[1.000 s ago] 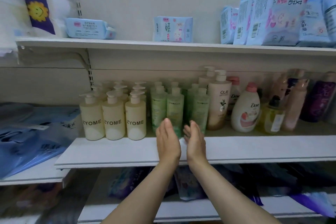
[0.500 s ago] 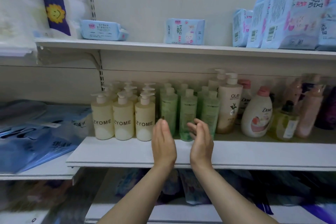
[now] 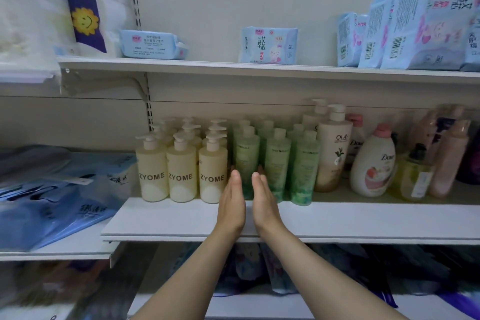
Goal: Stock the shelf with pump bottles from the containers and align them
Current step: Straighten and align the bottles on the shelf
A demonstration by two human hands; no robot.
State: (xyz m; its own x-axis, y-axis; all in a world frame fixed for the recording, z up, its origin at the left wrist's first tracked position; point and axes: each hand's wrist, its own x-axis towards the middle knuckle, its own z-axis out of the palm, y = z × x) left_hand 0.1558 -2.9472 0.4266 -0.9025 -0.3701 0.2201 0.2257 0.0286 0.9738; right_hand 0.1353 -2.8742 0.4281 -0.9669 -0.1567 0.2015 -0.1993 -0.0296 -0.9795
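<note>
White shelf (image 3: 337, 218) — cream pump bottles (image 3: 181, 174), green bottles (image 3: 275, 163), upright rows

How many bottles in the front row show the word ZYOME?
3, side by side at the left end of the front row: left bottle, middle bottle, right bottle. More pump bottles stand behind them, labels hidden.

Front row of three cream pump bottles (image 3: 181, 176) on the middle shelf all say ZYOME in dark caps. The tall cream-and-brown bottle (image 3: 335, 153) next to the green ones reads OLAY, and the squat white bottle with the pink cap (image 3: 374, 163) says Dove. Green bottles' labels and the blue packs up top are too small or blurry for me to read properly.
</note>
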